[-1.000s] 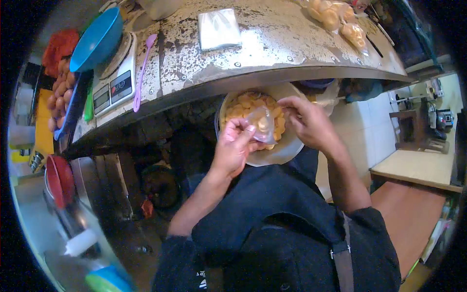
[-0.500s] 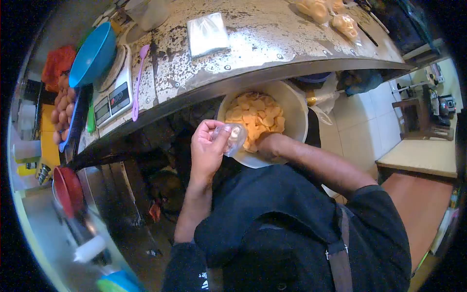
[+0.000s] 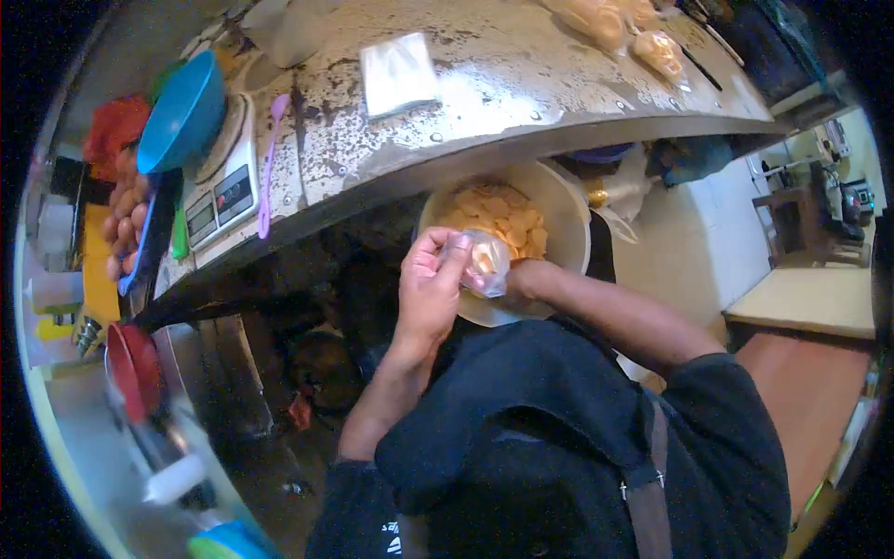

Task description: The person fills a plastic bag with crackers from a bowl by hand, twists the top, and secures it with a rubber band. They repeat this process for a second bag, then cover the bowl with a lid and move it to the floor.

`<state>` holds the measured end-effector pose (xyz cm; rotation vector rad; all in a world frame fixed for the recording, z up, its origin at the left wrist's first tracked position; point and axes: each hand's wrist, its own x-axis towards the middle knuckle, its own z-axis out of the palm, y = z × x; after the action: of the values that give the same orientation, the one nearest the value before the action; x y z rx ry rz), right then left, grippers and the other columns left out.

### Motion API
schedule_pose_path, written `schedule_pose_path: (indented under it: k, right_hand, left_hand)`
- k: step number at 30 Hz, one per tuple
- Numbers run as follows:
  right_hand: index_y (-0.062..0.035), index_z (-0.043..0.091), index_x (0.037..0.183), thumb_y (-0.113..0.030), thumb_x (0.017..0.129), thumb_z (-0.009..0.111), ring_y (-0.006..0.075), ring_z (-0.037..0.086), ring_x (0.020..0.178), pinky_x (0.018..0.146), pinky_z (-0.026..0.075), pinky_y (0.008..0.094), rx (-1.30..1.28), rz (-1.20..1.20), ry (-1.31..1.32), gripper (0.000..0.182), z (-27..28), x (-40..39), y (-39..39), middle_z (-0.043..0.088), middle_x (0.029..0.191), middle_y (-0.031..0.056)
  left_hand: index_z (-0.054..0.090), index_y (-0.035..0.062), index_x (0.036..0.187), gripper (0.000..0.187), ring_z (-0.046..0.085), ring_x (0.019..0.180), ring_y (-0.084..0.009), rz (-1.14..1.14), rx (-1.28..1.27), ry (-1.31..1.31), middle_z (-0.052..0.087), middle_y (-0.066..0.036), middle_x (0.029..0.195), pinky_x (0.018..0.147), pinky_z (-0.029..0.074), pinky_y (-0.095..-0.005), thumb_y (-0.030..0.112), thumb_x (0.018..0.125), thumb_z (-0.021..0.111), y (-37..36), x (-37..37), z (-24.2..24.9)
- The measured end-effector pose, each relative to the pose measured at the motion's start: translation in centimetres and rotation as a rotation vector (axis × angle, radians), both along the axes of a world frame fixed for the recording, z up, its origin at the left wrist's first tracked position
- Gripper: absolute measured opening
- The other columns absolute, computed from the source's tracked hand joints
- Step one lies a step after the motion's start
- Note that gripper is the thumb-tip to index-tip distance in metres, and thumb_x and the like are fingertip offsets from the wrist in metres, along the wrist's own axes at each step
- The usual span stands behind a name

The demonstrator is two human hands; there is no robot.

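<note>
Setting: worn, speckled metal counter (image 3: 521, 84) runs across the top of my view; I sit below its edge with the work on my lap.
Left hand: my left hand (image 3: 430, 293) is pinched closed on the small clear bag (image 3: 485, 264), thumb and fingers gripping its upper edge.
Right hand: my right hand (image 3: 521, 282) sits just behind the bag at the near rim of the bowl; the bag hides my fingers, so I cannot tell whether they are closed or spread.
Bag position: it hangs over the near rim of the white bowl (image 3: 568, 224), touching both hands, with a few pale pieces inside.
Bag axis: its long axis runs roughly up and down, tilted a little; the mouth seems to point up toward my left fingers, though the crumpled plastic makes this unsure.
Doing it well: I judge the mouth should be held wide and kept over the bowl, so any chips (image 3: 498, 219) that slip fall back in.
Farther off: folded plastic sheets (image 3: 399, 73), purple spoon (image 3: 270, 158), scale (image 3: 223, 177) with blue bowl (image 3: 182, 112), filled bags (image 3: 633, 33).
</note>
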<state>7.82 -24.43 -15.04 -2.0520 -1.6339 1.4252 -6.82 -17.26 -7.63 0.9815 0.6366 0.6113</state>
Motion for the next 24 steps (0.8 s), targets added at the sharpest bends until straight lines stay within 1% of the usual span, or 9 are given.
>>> schedule_pose_path:
  k: [4,9,11,12,14,15,17,20,24]
  right_hand:
    - [0.0006,0.066,0.102,-0.011,0.080,0.058,0.0365,0.065,0.095,0.082,0.053,0.0417,-0.094,0.065,-0.113,0.026,1.4,0.3,-0.5,0.067,0.104,0.0202]
    - [0.0003,0.065,0.104,-0.011,0.080,0.060,0.0377,0.065,0.095,0.082,0.053,0.0421,-0.162,0.108,-0.294,0.027,3.9,2.4,-1.2,0.067,0.104,0.0205]
    - [-0.0011,0.061,0.111,-0.004,0.082,0.062,0.0315,0.068,0.085,0.074,0.054,0.0381,0.147,-0.077,0.010,0.030,4.8,4.0,-2.4,0.067,0.096,0.0143]
    - [-0.0011,0.061,0.111,-0.004,0.082,0.062,0.0315,0.068,0.085,0.074,0.054,0.0381,0.146,-0.076,0.009,0.030,5.7,4.5,-3.0,0.067,0.096,0.0143]
    - [-0.0023,0.056,0.111,0.001,0.086,0.060,0.0198,0.066,0.076,0.067,0.054,0.0316,0.300,-0.447,0.451,0.026,8.2,5.0,-4.1,0.063,0.089,0.0061]
    - [-0.0023,0.056,0.111,0.001,0.086,0.060,0.0198,0.066,0.076,0.067,0.054,0.0316,0.298,-0.444,0.455,0.026,9.4,4.8,-4.2,0.063,0.089,0.0061]
    - [-0.0032,0.055,0.105,0.001,0.089,0.059,0.0108,0.061,0.072,0.063,0.052,0.0262,0.396,-0.689,0.764,0.018,11.3,4.7,-4.6,0.058,0.086,0.0020]
    - [-0.0027,0.052,0.106,-0.001,0.088,0.062,0.0133,0.062,0.073,0.063,0.053,0.0269,0.349,-0.667,0.849,0.020,12.0,4.3,-4.0,0.059,0.088,0.0043]
    - [-0.0030,0.052,0.107,0.000,0.087,0.063,0.0112,0.061,0.067,0.057,0.052,0.0247,0.343,-0.775,0.981,0.022,11.9,3.1,-3.0,0.059,0.089,0.0047]
  left_hand:
    - [0.054,0.0031,0.101,0.010,0.061,0.068,-0.0089,0.034,-0.084,-0.075,0.063,-0.005,0.084,0.064,0.051,-0.0245,0.011,0.096,0.057,-0.5,-0.3,0.3]
    - [0.050,0.0025,0.113,0.020,0.062,0.078,-0.0113,0.025,-0.122,-0.092,0.063,-0.007,0.091,0.074,0.052,-0.0269,0.009,0.095,0.056,0.2,-0.2,-0.5]
    - [0.049,0.0029,0.115,0.022,0.062,0.081,-0.0115,-0.005,-0.113,-0.081,0.063,-0.007,0.094,0.074,0.052,-0.0268,0.009,0.095,0.056,0.0,0.0,-0.7]
    - [0.047,0.0034,0.118,0.025,0.062,0.083,-0.0117,-0.031,-0.101,-0.069,0.063,-0.007,0.096,0.074,0.051,-0.0267,0.008,0.095,0.056,0.0,0.0,-0.8]
    - [0.046,0.0038,0.119,0.027,0.062,0.084,-0.0119,-0.045,-0.111,-0.039,0.062,-0.007,0.099,0.074,0.052,-0.0268,0.008,0.094,0.056,-0.3,0.4,-0.3]
    - [0.046,0.0042,0.121,0.029,0.062,0.086,-0.0121,-0.057,-0.118,-0.005,0.061,-0.008,0.102,0.075,0.052,-0.0269,0.008,0.094,0.056,-0.4,0.4,-0.2]
    - [0.045,0.0046,0.122,0.030,0.062,0.087,-0.0121,-0.079,-0.120,-0.003,0.061,-0.008,0.103,0.075,0.052,-0.0272,0.008,0.094,0.056,-0.4,0.7,-0.3]
    - [0.043,0.0052,0.123,0.031,0.062,0.088,-0.0124,-0.110,-0.132,-0.001,0.060,-0.008,0.105,0.077,0.052,-0.0277,0.008,0.094,0.055,-0.9,1.2,-0.1]
    - [0.043,0.0059,0.123,0.032,0.062,0.088,-0.0128,-0.096,-0.166,-0.061,0.060,-0.008,0.104,0.077,0.053,-0.0284,0.008,0.094,0.056,-1.3,1.1,-0.3]
